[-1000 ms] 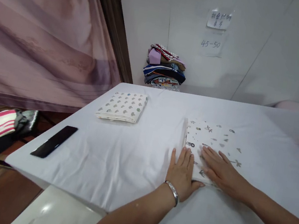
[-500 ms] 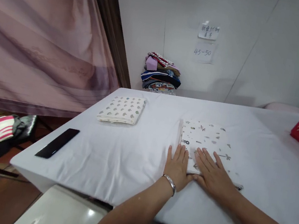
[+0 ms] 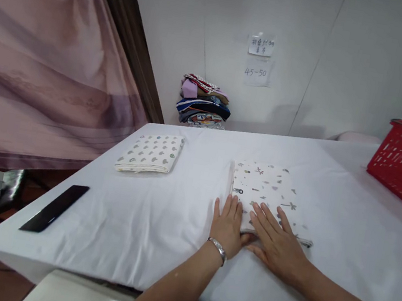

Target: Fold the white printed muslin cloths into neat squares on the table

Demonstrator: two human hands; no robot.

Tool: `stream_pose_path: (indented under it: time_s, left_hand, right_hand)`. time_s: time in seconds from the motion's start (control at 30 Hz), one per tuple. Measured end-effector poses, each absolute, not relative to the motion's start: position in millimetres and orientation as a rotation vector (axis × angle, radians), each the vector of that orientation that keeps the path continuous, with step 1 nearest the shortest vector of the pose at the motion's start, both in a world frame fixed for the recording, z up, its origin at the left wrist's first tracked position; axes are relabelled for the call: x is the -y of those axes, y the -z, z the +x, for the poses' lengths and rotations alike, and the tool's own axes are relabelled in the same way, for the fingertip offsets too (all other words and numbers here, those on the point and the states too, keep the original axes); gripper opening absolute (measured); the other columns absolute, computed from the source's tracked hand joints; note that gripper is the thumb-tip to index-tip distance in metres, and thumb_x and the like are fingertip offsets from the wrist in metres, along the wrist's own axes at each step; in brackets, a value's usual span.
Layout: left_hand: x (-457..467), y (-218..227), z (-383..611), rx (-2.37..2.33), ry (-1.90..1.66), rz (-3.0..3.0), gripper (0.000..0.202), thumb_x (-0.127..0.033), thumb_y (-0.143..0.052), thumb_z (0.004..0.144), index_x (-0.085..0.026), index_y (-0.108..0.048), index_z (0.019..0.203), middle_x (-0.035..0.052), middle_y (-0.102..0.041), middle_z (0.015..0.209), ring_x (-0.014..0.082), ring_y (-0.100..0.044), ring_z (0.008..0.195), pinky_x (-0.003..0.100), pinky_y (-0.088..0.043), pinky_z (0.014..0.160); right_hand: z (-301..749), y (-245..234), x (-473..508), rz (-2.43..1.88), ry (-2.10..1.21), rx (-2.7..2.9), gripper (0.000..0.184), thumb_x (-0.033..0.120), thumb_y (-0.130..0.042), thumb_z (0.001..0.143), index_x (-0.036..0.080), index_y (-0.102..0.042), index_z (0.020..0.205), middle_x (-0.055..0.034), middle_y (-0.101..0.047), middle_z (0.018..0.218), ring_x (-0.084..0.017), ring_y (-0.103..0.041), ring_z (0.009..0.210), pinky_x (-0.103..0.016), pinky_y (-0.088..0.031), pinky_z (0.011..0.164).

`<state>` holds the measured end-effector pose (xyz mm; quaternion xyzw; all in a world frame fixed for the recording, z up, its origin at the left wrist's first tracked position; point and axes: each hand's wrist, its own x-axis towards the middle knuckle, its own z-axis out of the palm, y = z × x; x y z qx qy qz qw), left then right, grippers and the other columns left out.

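Folded printed cloth (image 3: 268, 186): probably light, limp; grip all layers, near edge. Left hand (image 3: 228, 227), right hand (image 3: 277, 244): fingers flat on it.

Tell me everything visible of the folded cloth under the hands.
The folded cloth is white with small, mostly gray motifs, some like palm trees, and looks like thin fabric. It lies flat on the white-covered table, its layers showing at the near right corner. The left hand covers its near left corner; the right hand lies across its near edge.
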<state>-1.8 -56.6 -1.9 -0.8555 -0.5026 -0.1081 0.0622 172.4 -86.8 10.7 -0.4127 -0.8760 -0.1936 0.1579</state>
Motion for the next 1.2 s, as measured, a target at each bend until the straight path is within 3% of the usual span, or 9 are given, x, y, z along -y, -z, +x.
stream_pose_path:
  time_s: [0.3, 0.57, 0.83, 0.93, 1.07, 1.2]
  left_hand:
    - [56, 2, -1, 1.541, 0.354, -2.596, 0.081, -0.068, -0.028, 0.079, -0.01, -0.032, 0.136, 0.013, -0.025, 0.145, 0.0289, -0.008, 0.136, 0.057, -0.011, 0.107]
    - [54, 8, -1, 1.522, 0.347, -2.571, 0.08, -0.066, -0.029, 0.08, -0.009, -0.03, 0.136, 0.013, -0.02, 0.146, 0.028, -0.007, 0.136, 0.057, -0.007, 0.108]
    - [55, 7, 0, 1.556, 0.314, -2.567, 0.081, -0.065, -0.033, 0.079, -0.01, -0.028, 0.137, 0.0123, -0.02, 0.147, 0.0287, -0.006, 0.136, 0.056, -0.007, 0.108]
    - [55, 6, 0, 1.593, 0.315, -2.591, 0.081, -0.066, -0.034, 0.078, -0.012, -0.027, 0.138, 0.011, -0.019, 0.147, 0.029, -0.009, 0.136, 0.055, -0.012, 0.108]
    - [55, 4, -2, 1.677, 0.365, -2.646, 0.08, -0.066, -0.038, 0.077, -0.016, -0.025, 0.139, 0.0085, -0.018, 0.148, 0.0275, -0.017, 0.134, 0.047, -0.028, 0.104]
    - [57, 2, -1, 1.716, 0.422, -2.683, 0.078, -0.067, -0.036, 0.077, -0.019, -0.028, 0.137, 0.0072, -0.017, 0.148, 0.0277, -0.018, 0.134, 0.045, -0.032, 0.101]
  right_hand:
    - [184, -8, 93, -1.242, 0.51, 2.525, 0.067, 0.046, -0.039, 0.088, 0.017, -0.014, 0.143, -0.0124, -0.024, 0.144, -0.027, -0.018, 0.133, -0.055, -0.014, 0.107]
    - [194, 12, 93, -1.224, 0.446, 2.549, 0.071, 0.047, -0.039, 0.087, 0.012, -0.013, 0.143, -0.0139, -0.028, 0.143, -0.026, -0.02, 0.133, -0.053, -0.02, 0.105]
    - [193, 11, 94, -1.24, 0.411, 2.552, 0.073, 0.049, -0.04, 0.087, 0.014, -0.011, 0.143, -0.013, -0.029, 0.142, -0.026, -0.022, 0.132, -0.052, -0.019, 0.107]
    - [198, 5, 96, -1.252, 0.381, 2.552, 0.071, 0.047, -0.039, 0.087, 0.016, -0.009, 0.144, -0.0115, -0.028, 0.143, -0.026, -0.021, 0.133, -0.051, -0.02, 0.106]
    - [225, 2, 97, -1.461, 0.293, 2.376, 0.067, 0.045, -0.038, 0.088, 0.022, -0.009, 0.144, -0.0091, -0.025, 0.145, -0.026, -0.02, 0.133, -0.051, -0.024, 0.104]
    - [257, 12, 92, -1.895, -0.114, 1.862, 0.062, 0.05, -0.035, 0.087, 0.023, -0.024, 0.141, -0.0106, -0.037, 0.139, -0.028, -0.043, 0.12, -0.045, -0.043, 0.092]
